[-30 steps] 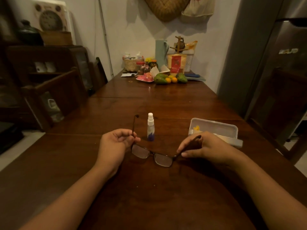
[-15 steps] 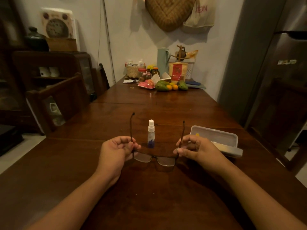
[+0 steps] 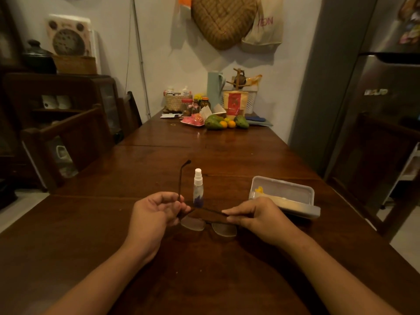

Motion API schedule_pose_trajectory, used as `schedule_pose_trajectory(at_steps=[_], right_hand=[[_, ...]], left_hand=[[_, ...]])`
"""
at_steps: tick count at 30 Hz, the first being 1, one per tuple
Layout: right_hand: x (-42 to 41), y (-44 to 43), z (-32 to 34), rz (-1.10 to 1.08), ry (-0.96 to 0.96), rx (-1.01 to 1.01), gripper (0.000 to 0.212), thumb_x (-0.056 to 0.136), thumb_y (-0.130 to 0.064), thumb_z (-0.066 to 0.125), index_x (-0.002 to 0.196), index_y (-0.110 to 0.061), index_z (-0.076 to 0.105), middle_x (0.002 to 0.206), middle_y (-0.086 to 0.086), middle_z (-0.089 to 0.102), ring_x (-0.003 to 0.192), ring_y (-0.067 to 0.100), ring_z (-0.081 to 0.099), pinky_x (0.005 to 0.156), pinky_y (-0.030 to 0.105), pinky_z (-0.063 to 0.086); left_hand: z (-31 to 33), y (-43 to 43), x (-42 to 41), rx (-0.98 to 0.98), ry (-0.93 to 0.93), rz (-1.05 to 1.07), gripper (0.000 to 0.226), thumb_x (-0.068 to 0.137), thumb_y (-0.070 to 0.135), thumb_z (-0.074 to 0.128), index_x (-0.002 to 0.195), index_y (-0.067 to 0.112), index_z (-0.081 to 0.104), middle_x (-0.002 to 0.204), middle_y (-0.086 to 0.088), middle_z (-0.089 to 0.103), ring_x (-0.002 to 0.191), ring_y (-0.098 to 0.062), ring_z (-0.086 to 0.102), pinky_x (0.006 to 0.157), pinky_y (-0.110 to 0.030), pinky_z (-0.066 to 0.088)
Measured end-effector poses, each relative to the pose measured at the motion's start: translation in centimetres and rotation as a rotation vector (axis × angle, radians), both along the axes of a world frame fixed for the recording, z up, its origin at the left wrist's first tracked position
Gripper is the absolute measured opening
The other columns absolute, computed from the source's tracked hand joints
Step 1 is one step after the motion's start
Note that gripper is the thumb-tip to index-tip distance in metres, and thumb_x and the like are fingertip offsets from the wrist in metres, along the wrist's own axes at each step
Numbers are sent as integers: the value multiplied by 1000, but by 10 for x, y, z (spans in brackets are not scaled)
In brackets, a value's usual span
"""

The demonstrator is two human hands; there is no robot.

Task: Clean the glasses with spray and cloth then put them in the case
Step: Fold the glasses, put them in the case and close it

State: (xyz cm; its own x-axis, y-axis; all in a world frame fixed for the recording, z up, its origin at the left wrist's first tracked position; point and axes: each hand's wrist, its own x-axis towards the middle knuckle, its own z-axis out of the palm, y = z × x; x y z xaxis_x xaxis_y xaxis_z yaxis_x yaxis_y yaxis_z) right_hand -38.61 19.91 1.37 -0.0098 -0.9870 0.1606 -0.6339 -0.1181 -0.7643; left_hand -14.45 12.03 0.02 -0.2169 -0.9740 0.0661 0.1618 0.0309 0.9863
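Glasses [image 3: 223,229] sit low at the tabletop [image 3: 204,280], frame running left-right btwn both hands. Left hand [image 3: 156,214] pinches one hinge, its temple pointing away; right hand [image 3: 256,218] pinches the other temple, folded across the frame. Spray bottle [image 3: 198,187] stands just behind; open case [image 3: 295,206] lies nearer the right hand.

Dim room: long wooden table [image 3: 227,155], white wall [image 3: 159,53], grey fridge [image 3: 375,98].

Spray bottle [image 3: 198,187] behind glasses [image 3: 210,226], case [image 3: 284,196] to their right.
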Motion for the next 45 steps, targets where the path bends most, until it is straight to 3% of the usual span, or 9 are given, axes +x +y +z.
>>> schedule_pose_trajectory(at_steps=[4,8,15,20,24,31,39,43,45], right_hand=[[0,1,0,-16,38,10,21,87,-22,72,99,-39,75,88,-24,72,81,4,68,71,30,60],[0,3,3,-7,-34,-5,18,87,-27,72,102,-36,76,92,-22,74,87,0,69,70,20,57],[15,5,10,9,-539,98,16,91,-21,66,102,-27,77,97,5,76,88,21,74,67,26,59],[20,5,15,-4,-537,116,14,91,-23,65,96,-29,77,93,4,77,73,17,72,55,15,50],[15,4,16,0,-622,91,13,91,-25,66,98,-22,76,96,9,76,76,18,69,59,21,52],[11,7,19,107,-847,26,46,67,-31,83,110,-20,73,107,17,73,82,18,69,69,23,56],[25,2,11,13,-528,-89,87,65,-17,89,138,-38,47,108,-4,74,105,11,68,80,28,58],[29,-2,5,50,-724,-47,85,75,-8,81,140,-37,36,114,3,73,107,20,69,82,39,59],[28,-1,5,72,-816,-40,73,76,-11,80,134,-33,43,115,6,72,108,24,68,84,40,58]], left_hand=[[1,3,0,-43,-7,7,26,91,-1,58,95,20,72,87,-9,77,84,-21,75,57,-24,56],[3,4,-1,-38,16,16,25,91,0,59,100,20,71,87,-9,77,83,-20,75,53,-17,54],[6,6,-1,20,121,31,27,89,2,61,92,23,77,92,-11,77,89,-22,75,63,-27,60],[9,6,-1,40,14,18,31,89,-3,60,88,22,79,90,-7,78,86,-19,75,64,-29,60],[11,10,-2,5,-142,-25,34,89,-6,59,84,20,80,86,-5,78,81,-18,75,59,-26,58],[13,14,-3,-10,-251,-38,38,90,-7,57,79,21,81,82,1,77,78,-15,74,61,-26,59],[10,16,-10,136,-77,-106,40,92,-12,49,83,11,80,95,-12,77,85,-24,75,60,-26,59],[8,21,-16,169,-14,-197,45,90,-17,43,88,10,80,97,-10,77,89,-26,75,66,-32,61],[8,23,-18,174,-16,-256,47,89,-18,42,90,11,80,98,-8,77,90,-27,75,67,-32,61]])
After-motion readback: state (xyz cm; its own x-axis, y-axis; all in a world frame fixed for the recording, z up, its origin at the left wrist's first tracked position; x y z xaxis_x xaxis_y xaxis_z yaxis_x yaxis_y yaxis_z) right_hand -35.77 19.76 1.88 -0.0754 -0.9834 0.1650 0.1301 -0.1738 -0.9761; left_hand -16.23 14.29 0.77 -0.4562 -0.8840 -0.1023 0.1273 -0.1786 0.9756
